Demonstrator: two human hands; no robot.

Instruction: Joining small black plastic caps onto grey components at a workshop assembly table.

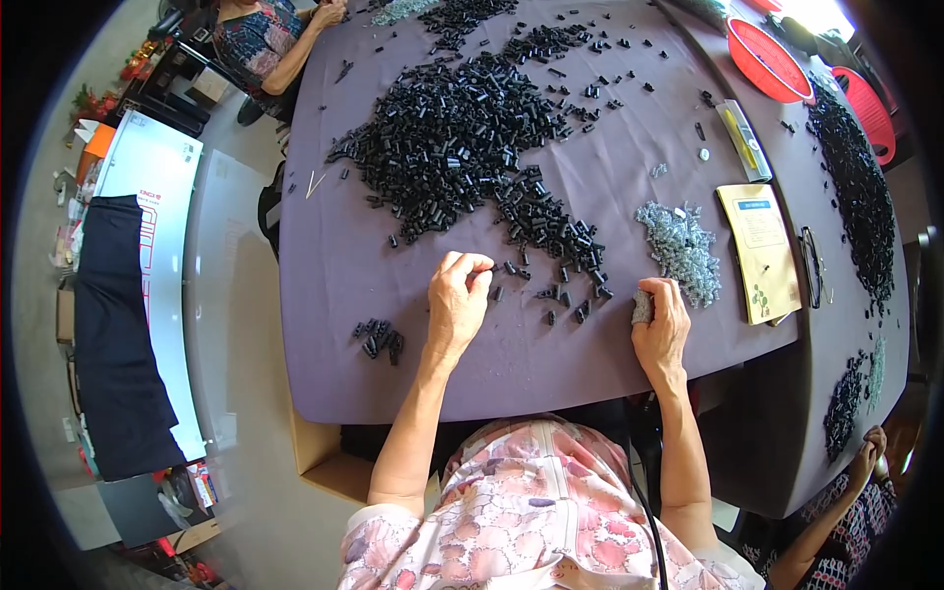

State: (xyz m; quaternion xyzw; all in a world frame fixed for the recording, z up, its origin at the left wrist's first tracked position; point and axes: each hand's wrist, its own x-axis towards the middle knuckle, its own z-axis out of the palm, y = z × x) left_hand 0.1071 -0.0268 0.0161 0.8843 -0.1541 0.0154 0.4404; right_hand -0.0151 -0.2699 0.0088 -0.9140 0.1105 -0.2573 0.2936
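Observation:
My left hand point(459, 303) is closed in a pinch above the cloth, at the near edge of a big heap of small black plastic tubes point(442, 138). Whatever its fingertips hold is too small to make out. A few loose black tubes lie just right of them. My right hand point(663, 329) is closed too, close to a pile of small clear plastic pieces point(680, 251). A grey speckled patch point(641, 307) shows at its thumb side; I cannot tell whether it is held or worn. Left of my left hand sits a small group of black pieces point(379, 339).
The table has a purple-grey cloth point(324, 383). To the right lie a yellow booklet point(759, 251), eyeglasses point(811, 265) and a long box point(744, 143). A red basket point(769, 61) stands farther back. Other people's hands point(329, 14) show at far left and at lower right point(869, 450).

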